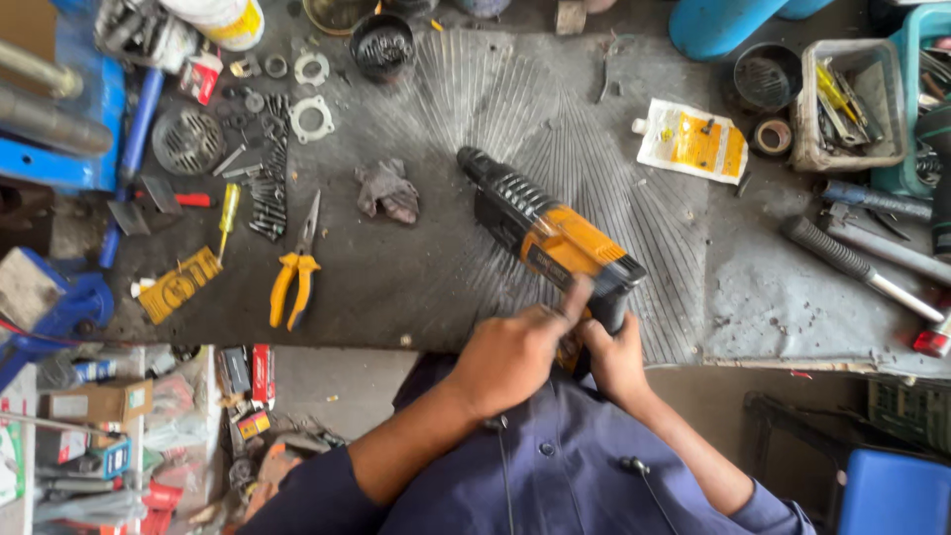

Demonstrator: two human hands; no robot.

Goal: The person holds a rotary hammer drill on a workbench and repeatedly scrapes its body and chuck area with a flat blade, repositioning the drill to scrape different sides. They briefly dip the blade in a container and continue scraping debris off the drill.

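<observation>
Rotary hammer drill, yellow-black, lies on worktop, chuck end pointing away, handle end at near edge.
Left hand over rear of handle, fingers curled, thumb pressed on yellow housing. Right hand wraps grip from below, fingers clamped on it.
Step in hand, by judgement: working on handle/rear housing of drill.
Next move likely calls for steady hold plus tool; pliers and screwdriver lie well apart, to left.
</observation>
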